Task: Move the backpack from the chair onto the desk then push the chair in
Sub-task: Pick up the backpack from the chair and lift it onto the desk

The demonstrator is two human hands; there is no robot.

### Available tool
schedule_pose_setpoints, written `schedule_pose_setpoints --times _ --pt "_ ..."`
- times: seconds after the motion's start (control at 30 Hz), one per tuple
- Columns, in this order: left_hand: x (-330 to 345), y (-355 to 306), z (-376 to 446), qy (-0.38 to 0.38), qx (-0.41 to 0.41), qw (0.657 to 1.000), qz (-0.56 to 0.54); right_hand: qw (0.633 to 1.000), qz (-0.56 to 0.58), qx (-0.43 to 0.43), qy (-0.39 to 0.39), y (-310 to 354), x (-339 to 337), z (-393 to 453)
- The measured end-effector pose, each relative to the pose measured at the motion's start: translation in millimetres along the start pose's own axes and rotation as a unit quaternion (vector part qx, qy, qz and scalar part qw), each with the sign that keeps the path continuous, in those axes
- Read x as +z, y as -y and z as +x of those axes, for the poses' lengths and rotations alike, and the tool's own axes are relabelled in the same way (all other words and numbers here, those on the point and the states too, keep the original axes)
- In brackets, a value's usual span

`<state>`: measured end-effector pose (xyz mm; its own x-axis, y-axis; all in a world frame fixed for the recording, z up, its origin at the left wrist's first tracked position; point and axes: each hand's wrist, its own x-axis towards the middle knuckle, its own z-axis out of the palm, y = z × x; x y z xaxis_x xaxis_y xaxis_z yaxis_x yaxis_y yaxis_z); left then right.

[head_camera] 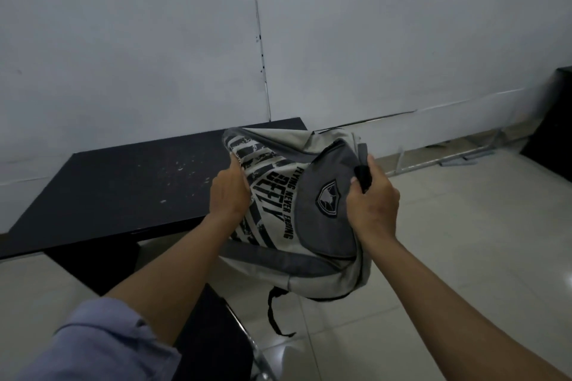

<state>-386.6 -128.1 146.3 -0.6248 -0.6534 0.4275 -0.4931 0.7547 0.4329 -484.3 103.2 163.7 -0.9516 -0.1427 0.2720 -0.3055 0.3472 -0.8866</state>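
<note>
A grey and beige backpack (297, 210) with black printed lettering hangs in the air between my hands, over the right end of the black desk (123, 189). My left hand (229, 192) grips its left side. My right hand (373, 198) holds its black top handle. A strap dangles below the bag. The dark chair (213, 337) stands below my left forearm, in front of the desk, mostly hidden by my arm.
A white wall rises right behind the desk. Pale floor tiles spread to the right. A metal frame (464, 151) lies along the wall base on the floor, and a dark cabinet (554, 120) stands at the far right.
</note>
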Motion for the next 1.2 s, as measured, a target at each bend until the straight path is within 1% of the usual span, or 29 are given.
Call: schedule_pose_setpoints --times 0.13,0.23,0.33,0.5,0.6,0.83,1.0,1.2 --pt "22.4 -7.8 36.3 -0.002 -0.067 0.997 -0.023 1.0 0.019 0.013 0.021 -6.9 17.1 46.1" --pt "42.1 -5.4 80.1 -0.004 -0.081 0.996 -0.027 0.999 0.017 0.016 0.039 -9.1 39.8 91.3" --pt "62.4 -6.0 131.7 0.003 -0.063 0.998 -0.021 0.999 0.025 0.019 0.029 -11.6 67.2 134.7" --pt "84.0 -1.7 202.3 0.013 -0.041 0.999 -0.006 0.999 0.035 0.021 0.036 -13.4 109.9 193.9" --pt "98.3 4.5 246.1 0.006 -0.024 1.0 0.005 0.998 0.045 0.02 0.046 -10.8 137.6 235.4" --pt "150.0 38.8 331.6 -0.01 -0.036 0.999 0.006 0.996 0.045 0.021 0.069 -16.1 213.6 328.5" --pt "183.2 52.4 399.0 0.02 -0.022 0.999 0.018 0.993 0.061 0.057 0.078 -24.4 265.1 380.2" --pt "215.8 79.2 476.2 0.059 0.03 0.998 0.016 0.991 0.082 0.102 0.038 -28.9 319.6 416.3"
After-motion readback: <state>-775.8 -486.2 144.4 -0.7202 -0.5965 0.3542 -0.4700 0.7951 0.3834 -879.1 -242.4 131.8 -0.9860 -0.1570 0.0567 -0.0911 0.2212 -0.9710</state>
